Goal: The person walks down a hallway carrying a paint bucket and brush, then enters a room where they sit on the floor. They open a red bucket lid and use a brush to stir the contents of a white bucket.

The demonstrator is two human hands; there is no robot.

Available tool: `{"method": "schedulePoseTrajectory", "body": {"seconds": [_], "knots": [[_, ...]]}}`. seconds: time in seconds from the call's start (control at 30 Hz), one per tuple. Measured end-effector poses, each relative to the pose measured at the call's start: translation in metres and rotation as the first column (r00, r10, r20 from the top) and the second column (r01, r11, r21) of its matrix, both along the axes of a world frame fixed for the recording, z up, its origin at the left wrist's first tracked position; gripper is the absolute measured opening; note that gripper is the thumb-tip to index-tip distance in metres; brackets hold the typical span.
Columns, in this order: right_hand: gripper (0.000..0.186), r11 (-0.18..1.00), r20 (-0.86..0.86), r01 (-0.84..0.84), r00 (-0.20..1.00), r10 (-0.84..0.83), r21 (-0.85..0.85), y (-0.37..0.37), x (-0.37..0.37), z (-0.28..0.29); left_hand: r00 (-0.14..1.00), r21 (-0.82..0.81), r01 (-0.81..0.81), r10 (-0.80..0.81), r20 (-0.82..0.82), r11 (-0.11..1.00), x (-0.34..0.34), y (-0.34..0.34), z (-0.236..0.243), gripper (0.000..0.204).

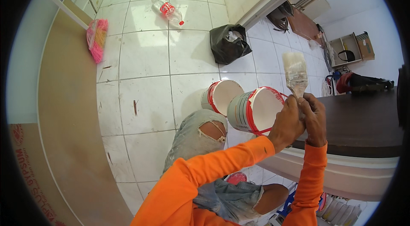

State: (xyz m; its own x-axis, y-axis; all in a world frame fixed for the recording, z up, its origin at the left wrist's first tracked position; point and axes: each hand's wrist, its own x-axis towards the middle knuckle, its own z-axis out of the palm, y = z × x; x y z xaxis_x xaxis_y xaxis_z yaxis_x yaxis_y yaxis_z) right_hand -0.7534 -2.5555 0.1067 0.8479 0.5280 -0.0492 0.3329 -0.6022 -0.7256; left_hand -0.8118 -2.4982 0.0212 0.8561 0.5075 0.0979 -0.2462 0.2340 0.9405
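My left hand and right hand both close round the handle of the brush, presumably for steadiness, right of the nearer bucket; the farther bucket adjoins its left.

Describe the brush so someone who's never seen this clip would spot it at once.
Start at the dark brown surface at right. By its left edge, the left hand and right hand meet on the brush. Its wide, flat, pale bristles point toward the picture's top, unlike the round, red-rimmed buckets nearby.
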Motion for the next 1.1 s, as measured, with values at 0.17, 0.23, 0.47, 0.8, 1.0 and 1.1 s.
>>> {"method": "schedulePoseTrajectory", "body": {"seconds": [0.17, 0.23, 0.47, 0.8, 1.0, 1.1], "knots": [[0.021, 0.984, 0.261, -0.081, 0.958, 0.120, -0.156, 0.022, 0.003, 0.026, 0.989, 0.138, -0.111, 0.096, 0.110, 0.984, -0.006, -0.006, 0.004, 0.056], [0.020, 0.881, 0.433, -0.059, 0.854, 0.288, -0.468, 0.036, 0.014, 0.051, 0.997, 0.149, -0.051, 0.042, 0.060, 0.988, -0.008, -0.007, 0.008, 0.057], [0.016, 0.294, 0.261, -0.012, 0.426, 0.866, -0.956, 0.125, 0.035, 0.045, 0.999, 0.229, 0.032, -0.022, -0.045, 0.973, -0.006, -0.008, 0.010, 0.053], [0.004, 0.030, -0.011, -0.114, 0.345, 0.939, -0.993, 0.167, 0.005, 0.020, 0.998, 0.262, 0.035, -0.023, -0.050, 0.965, 0.000, -0.008, 0.004, 0.053], [0.005, -0.003, -0.060, -0.177, 0.315, 0.947, -0.984, 0.158, -0.011, 0.024, 0.998, 0.279, 0.038, -0.048, 0.028, 0.960, 0.006, -0.020, -0.006, 0.053], [0.008, -0.051, -0.114, -0.190, 0.337, 0.935, -0.980, 0.152, -0.015, 0.024, 0.990, 0.299, 0.133, -0.140, 0.004, 0.945, 0.007, -0.022, -0.009, 0.051]]}}
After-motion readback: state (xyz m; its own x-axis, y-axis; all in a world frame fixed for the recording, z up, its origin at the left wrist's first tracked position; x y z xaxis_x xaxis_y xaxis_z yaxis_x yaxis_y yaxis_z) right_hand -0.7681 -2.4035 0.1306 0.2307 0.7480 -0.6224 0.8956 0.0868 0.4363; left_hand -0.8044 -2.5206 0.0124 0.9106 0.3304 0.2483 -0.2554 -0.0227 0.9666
